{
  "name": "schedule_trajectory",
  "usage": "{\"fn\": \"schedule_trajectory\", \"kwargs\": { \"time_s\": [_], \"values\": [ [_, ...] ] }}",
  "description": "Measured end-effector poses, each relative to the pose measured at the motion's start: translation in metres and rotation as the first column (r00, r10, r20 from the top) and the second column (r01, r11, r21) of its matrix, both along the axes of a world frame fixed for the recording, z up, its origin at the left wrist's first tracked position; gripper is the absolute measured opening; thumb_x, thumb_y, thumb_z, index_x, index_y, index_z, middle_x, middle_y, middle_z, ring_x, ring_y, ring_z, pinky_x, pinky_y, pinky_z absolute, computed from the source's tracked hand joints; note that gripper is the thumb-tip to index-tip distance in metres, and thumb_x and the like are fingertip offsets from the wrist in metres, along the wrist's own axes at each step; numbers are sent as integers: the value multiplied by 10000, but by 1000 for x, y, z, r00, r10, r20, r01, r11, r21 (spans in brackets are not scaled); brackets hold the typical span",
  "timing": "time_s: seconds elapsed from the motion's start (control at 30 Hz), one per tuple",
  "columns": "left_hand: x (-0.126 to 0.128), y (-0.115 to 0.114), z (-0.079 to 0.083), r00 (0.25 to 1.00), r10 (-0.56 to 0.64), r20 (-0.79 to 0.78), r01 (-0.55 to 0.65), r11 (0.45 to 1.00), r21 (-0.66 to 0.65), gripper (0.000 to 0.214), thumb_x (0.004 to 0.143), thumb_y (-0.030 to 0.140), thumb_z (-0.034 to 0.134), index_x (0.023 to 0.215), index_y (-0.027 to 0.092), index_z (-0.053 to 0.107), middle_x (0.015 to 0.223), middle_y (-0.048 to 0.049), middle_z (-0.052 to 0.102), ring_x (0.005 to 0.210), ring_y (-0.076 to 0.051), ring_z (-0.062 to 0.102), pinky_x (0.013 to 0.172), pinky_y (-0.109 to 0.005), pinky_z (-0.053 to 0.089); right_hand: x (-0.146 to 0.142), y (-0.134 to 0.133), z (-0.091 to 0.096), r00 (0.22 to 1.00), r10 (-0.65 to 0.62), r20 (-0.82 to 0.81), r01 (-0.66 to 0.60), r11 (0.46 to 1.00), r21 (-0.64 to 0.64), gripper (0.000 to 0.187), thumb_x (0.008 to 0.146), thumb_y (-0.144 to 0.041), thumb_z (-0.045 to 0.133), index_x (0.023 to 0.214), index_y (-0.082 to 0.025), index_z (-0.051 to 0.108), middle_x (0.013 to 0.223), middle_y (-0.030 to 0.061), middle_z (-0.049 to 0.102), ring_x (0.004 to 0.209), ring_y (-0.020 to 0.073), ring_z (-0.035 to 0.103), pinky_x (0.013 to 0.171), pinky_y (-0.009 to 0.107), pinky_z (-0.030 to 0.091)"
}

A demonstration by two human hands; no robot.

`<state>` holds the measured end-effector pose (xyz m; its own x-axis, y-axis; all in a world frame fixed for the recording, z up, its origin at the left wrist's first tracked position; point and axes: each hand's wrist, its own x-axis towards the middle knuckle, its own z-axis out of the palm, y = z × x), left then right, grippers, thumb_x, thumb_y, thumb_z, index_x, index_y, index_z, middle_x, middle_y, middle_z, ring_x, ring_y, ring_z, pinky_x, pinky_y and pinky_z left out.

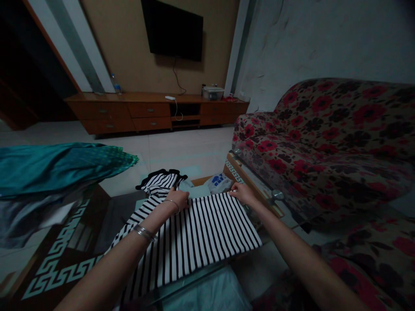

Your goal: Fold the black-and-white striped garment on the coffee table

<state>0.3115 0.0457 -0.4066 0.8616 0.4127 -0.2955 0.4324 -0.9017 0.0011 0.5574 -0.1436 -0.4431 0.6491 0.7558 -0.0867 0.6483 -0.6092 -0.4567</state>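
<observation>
A black-and-white striped garment lies spread on a glass-topped table in front of me. My left hand grips the garment's far edge near its left side, fingers closed on the cloth. My right hand pinches the garment's far right corner. A striped sleeve or flap with black trim trails off beyond my left hand. Silver bangles circle my left wrist and forearm.
Teal fabric is heaped at the table's left. A white bag with blue print lies beyond the garment. A floral sofa runs along the right. A wooden TV cabinet and wall-mounted screen stand across the tiled floor.
</observation>
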Motion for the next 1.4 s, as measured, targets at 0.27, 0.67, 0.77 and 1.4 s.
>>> {"fn": "schedule_trajectory", "kwargs": {
  "time_s": [0.27, 0.67, 0.77, 1.4],
  "values": [
    [-17, -33, 2, 981, -5, 195, -30, 984, 173, 571, 754, 221, 661, 1294, 193, 479, 1243, -161, 585, 1192, -318, 496, 1003, -521, 296, -46, -19, 8, 963, -47, 265, 12, 991, 134, 326, 911, -306, 460, 1168, -171, 607, 1156, 125, 612, 1092, 230, 544, 923, 336, 405],
    [-75, -89, -51, 885, -145, 443, 91, 986, 141, 665, 878, 572, 415, 1422, 194, 356, 1532, -110, 247, 1423, -253, 184, 1137, -492, 213, -72, -51, -40, 858, 204, 470, -248, 968, 31, 433, 956, -318, 343, 1336, -175, 495, 1423, 92, 443, 1357, 227, 328, 1090, 412, 301],
    [-89, -99, -45, 906, -100, 412, 59, 992, 112, 689, 869, 610, 386, 1419, 196, 356, 1532, -104, 249, 1423, -252, 181, 1125, -522, 225, -81, -57, -40, 829, 154, 538, -208, 977, 40, 433, 954, -328, 339, 1310, -157, 517, 1420, 122, 438, 1358, 266, 320, 1081, 457, 293],
    [-237, -151, -33, 782, 345, 518, -360, 930, -76, 354, 926, 233, 410, 1261, 202, 520, 1397, -50, 487, 1341, -200, 367, 1124, -464, 280, -264, 94, 32, 671, 729, 135, -741, 653, 158, 262, 845, -128, 471, 955, -203, 696, 999, 37, 697, 953, 174, 612, 883, 299, 451]
  ]
}}
